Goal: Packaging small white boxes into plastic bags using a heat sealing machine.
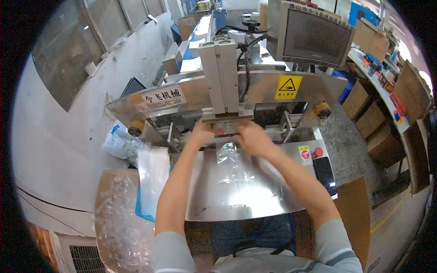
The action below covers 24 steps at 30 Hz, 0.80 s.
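Both hands are up at the mouth of the machine here, right under the metal bar [227, 114] that hangs from the tall silver block [223, 75]. The left hand [203, 133] is curled around the top left corner of a clear plastic bag [232, 161], fingers pinched shut on it as far as I can see. The right hand [251, 136] sits just beside it, fingers closed over the bag's top right edge, so the two hands are almost touching with the bag's opening held between them. The bag itself hangs down from the hands and lies flat on the shiny steel counter [255, 200], closer to the person than the hands are. Out past the left forearm there's a stack of flat clear bags [152, 179], and further down on that side a big crumpled wad of plastic wrap [119, 218] on a cardboard box. Off to the right of the right hand there's a round red button [318, 151] on the counter's edge, and just below it a dark phone [324, 171] lying flat. Above the hands, the machine's steel cover carries a yellow warning sticker [287, 87], with a grey monitor [314, 37] sitting higher up behind it. Cardboard boxes [368, 116] are stacked well apart on the far right.
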Motion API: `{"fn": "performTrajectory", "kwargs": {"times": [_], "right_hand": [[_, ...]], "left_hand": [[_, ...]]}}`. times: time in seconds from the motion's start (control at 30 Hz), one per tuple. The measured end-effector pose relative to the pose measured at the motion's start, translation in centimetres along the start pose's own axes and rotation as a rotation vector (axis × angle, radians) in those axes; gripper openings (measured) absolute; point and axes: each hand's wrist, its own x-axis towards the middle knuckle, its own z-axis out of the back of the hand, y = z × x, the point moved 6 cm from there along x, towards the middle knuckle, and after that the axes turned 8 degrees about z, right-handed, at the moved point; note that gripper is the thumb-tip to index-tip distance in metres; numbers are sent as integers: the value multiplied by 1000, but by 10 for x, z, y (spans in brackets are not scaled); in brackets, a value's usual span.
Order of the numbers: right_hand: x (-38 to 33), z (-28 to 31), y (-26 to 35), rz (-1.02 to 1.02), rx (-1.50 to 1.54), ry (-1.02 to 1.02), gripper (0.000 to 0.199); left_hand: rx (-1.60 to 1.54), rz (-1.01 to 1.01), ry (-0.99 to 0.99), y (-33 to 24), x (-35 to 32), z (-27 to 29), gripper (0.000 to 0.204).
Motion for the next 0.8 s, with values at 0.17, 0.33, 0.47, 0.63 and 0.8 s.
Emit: {"fn": "performTrajectory", "kwargs": {"times": [0.17, 0.33, 0.47, 0.63, 0.8], "right_hand": [[-14, -18, 10, 21, -260, 29, 56], [-8, -10, 23, 15, -182, 83, 59], [-9, -14, 21, 23, -126, 58, 58], [-6, -9, 23, 70, -118, 71, 57], [1, 0, 24, 51, -111, 77, 51]], "left_hand": [[240, -229, -300, -45, -135, -46, 46], [391, -258, -352, -27, -252, -103, 65], [336, -239, -434, -25, -256, -103, 64], [330, -245, -454, -24, -261, -101, 61], [345, -249, -466, -21, -262, -106, 61]]}}
